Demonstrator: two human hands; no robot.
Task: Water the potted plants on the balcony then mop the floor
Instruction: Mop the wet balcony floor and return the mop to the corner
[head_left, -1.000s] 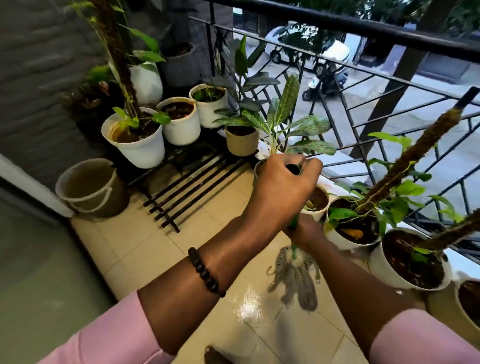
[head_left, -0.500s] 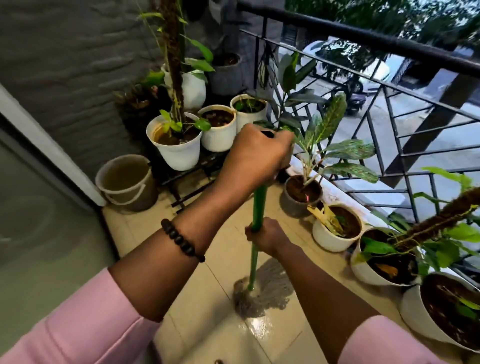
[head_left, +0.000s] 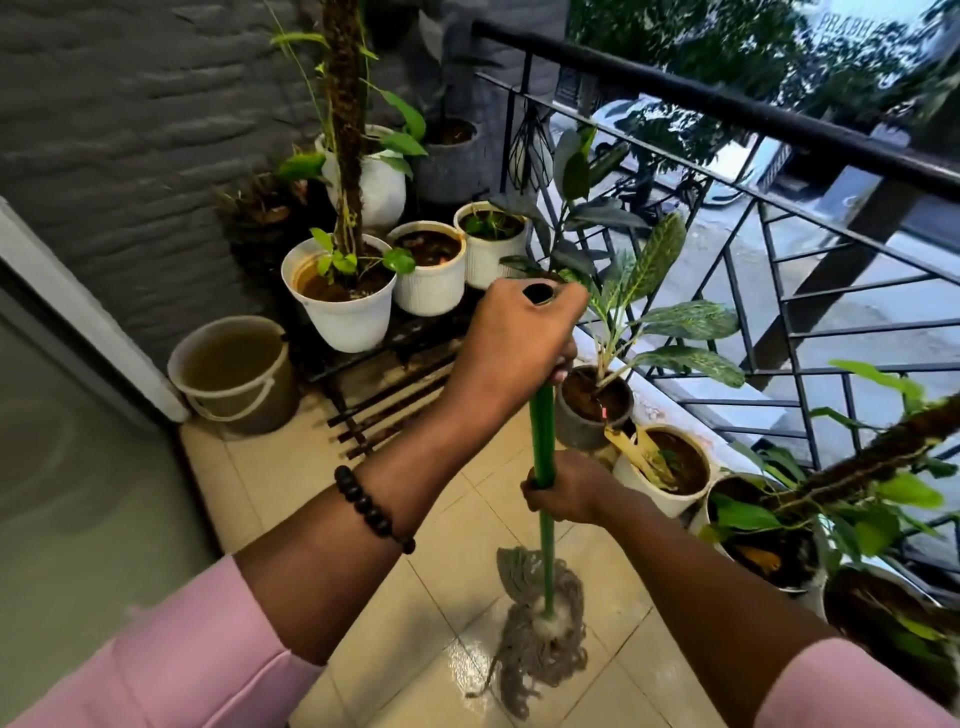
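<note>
Mop (head_left: 540, 644) rests on seemingly wet tiled floor (head_left: 291, 478).

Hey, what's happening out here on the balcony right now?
A person in pink sleeves is mopping the tiled floor. The left hand grips the top of the green mop handle, and the right hand holds it lower down. The grey string mop head rests on a wet, shiny patch of tile. White potted plants line the wall and railing, and a tan bucket stands in the corner.
</note>
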